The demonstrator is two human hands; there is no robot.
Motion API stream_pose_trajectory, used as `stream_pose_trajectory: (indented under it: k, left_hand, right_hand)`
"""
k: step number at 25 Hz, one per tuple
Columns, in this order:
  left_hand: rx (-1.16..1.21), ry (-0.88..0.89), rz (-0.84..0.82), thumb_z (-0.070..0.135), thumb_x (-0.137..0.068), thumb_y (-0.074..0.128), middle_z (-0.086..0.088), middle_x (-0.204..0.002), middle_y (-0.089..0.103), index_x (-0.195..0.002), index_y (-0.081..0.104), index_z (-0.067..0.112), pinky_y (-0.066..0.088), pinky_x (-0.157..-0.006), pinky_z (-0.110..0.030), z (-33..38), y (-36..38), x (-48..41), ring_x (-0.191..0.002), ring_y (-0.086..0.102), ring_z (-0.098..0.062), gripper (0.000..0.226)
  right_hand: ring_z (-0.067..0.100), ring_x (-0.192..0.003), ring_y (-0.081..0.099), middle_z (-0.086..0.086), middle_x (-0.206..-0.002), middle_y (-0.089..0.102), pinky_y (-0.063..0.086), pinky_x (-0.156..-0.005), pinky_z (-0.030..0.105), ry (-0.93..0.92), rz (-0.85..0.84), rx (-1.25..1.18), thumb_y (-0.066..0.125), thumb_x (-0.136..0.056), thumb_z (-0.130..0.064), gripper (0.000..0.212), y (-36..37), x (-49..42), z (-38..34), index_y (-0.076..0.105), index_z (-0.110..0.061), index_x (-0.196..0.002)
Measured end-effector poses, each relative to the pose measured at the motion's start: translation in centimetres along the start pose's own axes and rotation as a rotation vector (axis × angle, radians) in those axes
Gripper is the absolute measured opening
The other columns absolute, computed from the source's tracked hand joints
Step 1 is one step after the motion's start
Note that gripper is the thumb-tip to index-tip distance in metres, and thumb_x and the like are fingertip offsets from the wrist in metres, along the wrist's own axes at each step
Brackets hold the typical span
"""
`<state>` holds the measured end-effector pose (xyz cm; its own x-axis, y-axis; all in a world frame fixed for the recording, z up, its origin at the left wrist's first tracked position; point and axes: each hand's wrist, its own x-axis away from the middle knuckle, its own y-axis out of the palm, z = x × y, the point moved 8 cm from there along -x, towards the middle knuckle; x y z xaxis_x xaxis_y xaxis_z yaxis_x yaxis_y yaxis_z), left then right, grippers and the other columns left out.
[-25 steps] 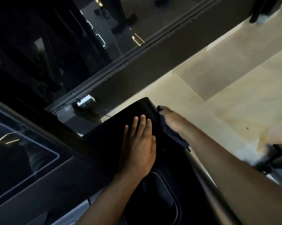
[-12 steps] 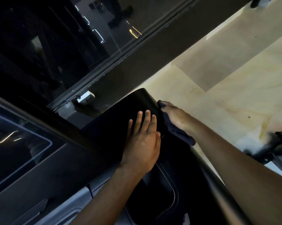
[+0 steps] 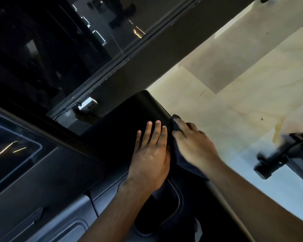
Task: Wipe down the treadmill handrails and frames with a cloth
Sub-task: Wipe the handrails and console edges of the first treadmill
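Head view shows a dark cloth (image 3: pixel 181 158) bunched under the right hand (image 3: pixel 194 145) and pressed against the outer edge of a black treadmill frame panel (image 3: pixel 129 119), where the panel meets a dark handrail (image 3: pixel 222 193) that runs down toward the lower right. The fingers of that hand are curled over the cloth and pinch its upper fold against the panel edge; the thumb is hidden. The left hand (image 3: pixel 150 154) is laid flat on the panel's top face just beside the cloth, fingers straight and pressed nearly together, seemingly as a brace.

The step in hand is judged to be the wiping of the frame's side edge near its rounded corner. The next move is likely to call for the cloth to be drawn along that edge or down onto the handrail, with steady pressure kept so that the fold is not lost.

A recessed holder (image 3: pixel 171 203) is set into the grey console (image 3: pixel 60 215) below the left wrist; its inside is too dark for any contents to be made out. A pale tiled floor (image 3: pixel 243 81) lies beyond, and a blurred black fitting (image 3: pixel 283 158) stands at the right edge.
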<state>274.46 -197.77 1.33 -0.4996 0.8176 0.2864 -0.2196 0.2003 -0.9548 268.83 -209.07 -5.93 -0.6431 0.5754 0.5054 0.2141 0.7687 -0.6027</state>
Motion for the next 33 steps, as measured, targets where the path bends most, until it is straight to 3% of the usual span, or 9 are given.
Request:
stream_pose_trajectory:
  k: [5, 8, 12, 16, 20, 23, 27, 31, 33]
  left_hand:
    - [0.006, 0.001, -0.019, 0.037, -0.103, 0.015, 0.000, -0.165, -0.003, -0.156, 0.008, 0.017, -0.005, -0.122, -0.042, 0.7, 0.1, 0.4, -0.149, -0.016, -0.017, 0.057]
    - [-0.032, 0.020, -0.040, 0.041, -0.098, 0.012, -0.001, -0.165, 0.000, -0.155, 0.010, 0.017, -0.004, -0.122, -0.042, 1.1, 0.1, 0.7, -0.150, -0.014, -0.018, 0.062]
    - [-0.029, 0.023, -0.059, 0.037, -0.104, 0.022, 0.000, -0.165, -0.002, -0.156, 0.008, 0.017, -0.004, -0.123, -0.042, 1.7, 0.3, 0.9, -0.149, -0.016, -0.019, 0.057]
    - [-0.058, 0.061, -0.082, 0.042, -0.097, 0.007, -0.002, -0.165, 0.001, -0.156, 0.009, 0.016, -0.005, -0.122, -0.042, 2.8, 0.6, 1.7, -0.150, -0.014, -0.019, 0.065]
    - [-0.078, 0.091, -0.082, 0.046, -0.093, 0.000, -0.002, -0.165, -0.001, -0.156, 0.007, 0.016, -0.005, -0.122, -0.044, 3.8, 1.2, 2.2, -0.149, -0.016, -0.020, 0.070]
    - [-0.093, 0.115, -0.078, 0.044, -0.093, 0.001, -0.003, -0.164, 0.004, -0.155, 0.012, 0.015, -0.003, -0.122, -0.047, 4.5, 1.4, 2.5, -0.150, -0.012, -0.022, 0.070]
    - [-0.107, 0.118, -0.085, 0.040, -0.101, 0.007, -0.003, -0.165, 0.000, -0.156, 0.008, 0.016, -0.004, -0.122, -0.047, 5.1, 1.8, 2.9, -0.150, -0.015, -0.022, 0.060]
    - [-0.108, 0.145, -0.106, 0.038, -0.104, 0.018, -0.002, -0.165, -0.001, -0.156, 0.008, 0.016, -0.005, -0.122, -0.047, 5.7, 1.9, 3.3, -0.150, -0.016, -0.022, 0.057]
    - [-0.111, 0.160, -0.093, 0.037, -0.104, 0.018, -0.002, -0.165, 0.001, -0.156, 0.009, 0.016, -0.006, -0.122, -0.048, 6.0, 2.0, 3.6, -0.150, -0.015, -0.023, 0.056]
  right_hand:
    - [0.009, -0.072, 0.065, 0.014, -0.094, 0.051, 0.044, -0.065, 0.019, -0.004, -0.144, -0.072, 0.031, -0.107, -0.017, 0.029, -0.4, -1.1, 0.6, 0.054, 0.000, -0.109]
    - [0.031, -0.120, 0.052, 0.007, -0.135, 0.047, 0.046, -0.093, 0.043, -0.028, -0.012, 0.003, 0.033, -0.105, -0.036, 0.041, 0.1, 2.0, 1.5, 0.045, -0.026, -0.143]
    - [0.032, -0.103, 0.060, 0.007, -0.109, 0.061, 0.044, -0.083, 0.036, 0.007, -0.156, -0.095, 0.029, -0.105, -0.037, 0.041, 0.2, 0.2, 3.7, 0.052, -0.022, -0.135]
    - [0.031, -0.125, 0.048, -0.005, -0.148, 0.040, 0.044, -0.098, 0.046, -0.074, -0.057, -0.002, 0.005, -0.088, -0.058, 0.068, 1.4, 3.6, 3.8, 0.037, -0.037, -0.144]
    - [0.029, -0.100, 0.060, 0.010, -0.116, 0.061, 0.046, -0.090, 0.036, 0.060, -0.167, -0.132, 0.031, -0.105, -0.033, 0.042, 0.0, 2.2, 5.6, 0.051, -0.019, -0.139]
    - [0.034, -0.127, 0.047, 0.005, -0.150, 0.039, 0.044, -0.100, 0.045, -0.028, -0.036, 0.023, 0.033, -0.104, -0.036, 0.046, 0.1, 5.7, 5.4, 0.036, -0.032, -0.150]
    - [0.032, -0.132, 0.046, 0.010, -0.147, 0.047, 0.039, -0.105, 0.038, 0.013, -0.220, -0.021, 0.034, -0.104, -0.033, 0.040, 0.7, 4.2, 7.6, 0.048, -0.020, -0.140]
    - [0.031, -0.133, 0.044, -0.004, -0.154, 0.037, 0.040, -0.105, 0.043, -0.043, -0.098, 0.072, 0.025, -0.099, -0.050, 0.052, 0.8, 7.0, 7.3, 0.035, -0.036, -0.148]
    - [0.030, -0.137, 0.042, 0.005, -0.155, 0.040, 0.035, -0.111, 0.040, -0.026, -0.152, -0.027, 0.028, -0.102, -0.044, 0.052, 0.6, 5.8, 8.1, 0.041, -0.024, -0.149]
